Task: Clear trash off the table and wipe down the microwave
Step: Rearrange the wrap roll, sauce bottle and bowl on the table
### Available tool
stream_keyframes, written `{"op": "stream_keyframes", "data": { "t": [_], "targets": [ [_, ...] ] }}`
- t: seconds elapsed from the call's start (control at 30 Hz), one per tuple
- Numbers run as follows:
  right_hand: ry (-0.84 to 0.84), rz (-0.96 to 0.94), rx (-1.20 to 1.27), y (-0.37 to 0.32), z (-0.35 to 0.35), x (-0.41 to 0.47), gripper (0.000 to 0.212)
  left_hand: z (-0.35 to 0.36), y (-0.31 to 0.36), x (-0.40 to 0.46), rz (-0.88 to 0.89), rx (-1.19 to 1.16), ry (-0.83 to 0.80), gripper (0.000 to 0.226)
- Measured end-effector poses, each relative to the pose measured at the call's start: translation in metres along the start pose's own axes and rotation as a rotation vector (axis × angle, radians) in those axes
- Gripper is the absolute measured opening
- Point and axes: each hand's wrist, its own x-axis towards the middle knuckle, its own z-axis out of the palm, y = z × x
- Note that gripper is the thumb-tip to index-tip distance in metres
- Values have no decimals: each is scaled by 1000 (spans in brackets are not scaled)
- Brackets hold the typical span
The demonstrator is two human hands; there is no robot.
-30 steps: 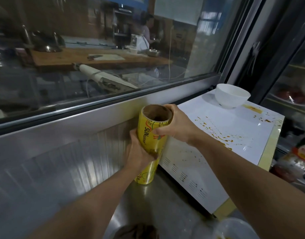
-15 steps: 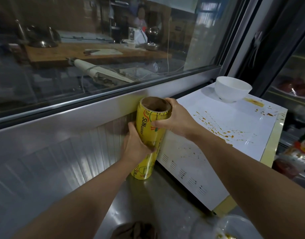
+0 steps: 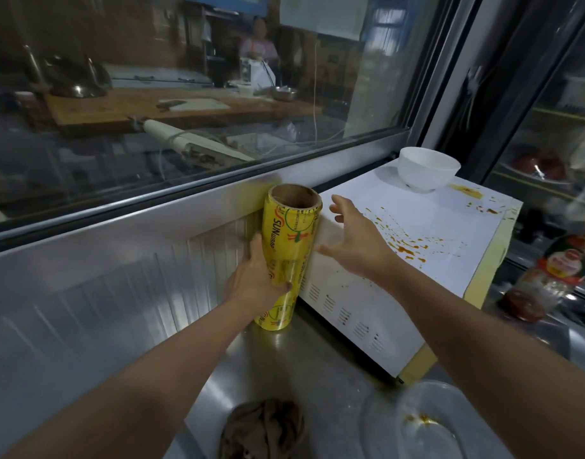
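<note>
Left hand [image 3: 251, 286] grip wrapped round wrap roll [image 3: 289, 260] upright on desk [image 3: 301, 369] beside microwave [image 3: 417, 240], right hand [image 3: 357, 243] spread off it; clearing step, next likely bowl [image 3: 428, 168] off, then rag [image 3: 263, 429] on stains.

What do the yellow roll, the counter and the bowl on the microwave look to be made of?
Roll: glossy clear plastic film over yellow print, wound on a brown tube that looks like cardboard at its open top.
Counter: brushed metal, probably stainless steel, with streaky reflections.
Bowl: smooth glossy white, ceramic or melamine; the look leaves that open.
</note>
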Motion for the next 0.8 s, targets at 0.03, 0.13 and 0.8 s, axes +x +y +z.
{"op": "stream_keyframes", "data": {
  "t": [0.03, 0.13, 0.8],
  "targets": [
    [-5, -3, -8, 1, -3, -8, 89, -3, 1, -6, 11, 2, -15, 104],
    [-36, 12, -7, 6, -12, -38, 84, -13, 2, -30, 61, -7, -50, 104],
    [57, 363, -74, 22, -78, -268, 63, 16, 32, -239, 220, -54, -449, 96]
  ]
}}
